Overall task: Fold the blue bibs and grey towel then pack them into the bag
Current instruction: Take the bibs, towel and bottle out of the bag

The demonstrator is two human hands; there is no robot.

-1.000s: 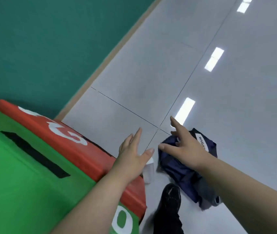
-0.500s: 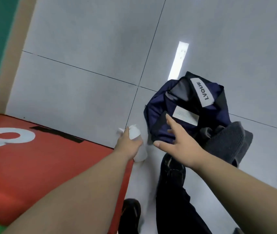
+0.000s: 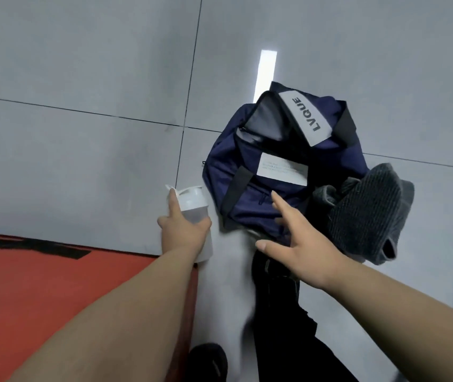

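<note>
Nearest you, your left forearm crosses a red mat [image 3: 54,285]. Your left hand [image 3: 182,234] has its fingers wrapped round a white shaker bottle [image 3: 193,206] just beside the mat's edge. Your right hand [image 3: 300,250] hovers, fingers spread apart, over the near side of the navy bag [image 3: 247,172], which lies unzipped on the tiled floor [image 3: 82,161]. The grey towel [image 3: 366,213] sits bunched against the bag's right side.

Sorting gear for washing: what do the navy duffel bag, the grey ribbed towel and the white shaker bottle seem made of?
Navy duffel bag: probably synthetic woven fabric, matte, softly creased. Grey ribbed towel: soft cloth, corded, slumping. White shaker bottle: likely plastic, frosted body, opaque lid.
</note>
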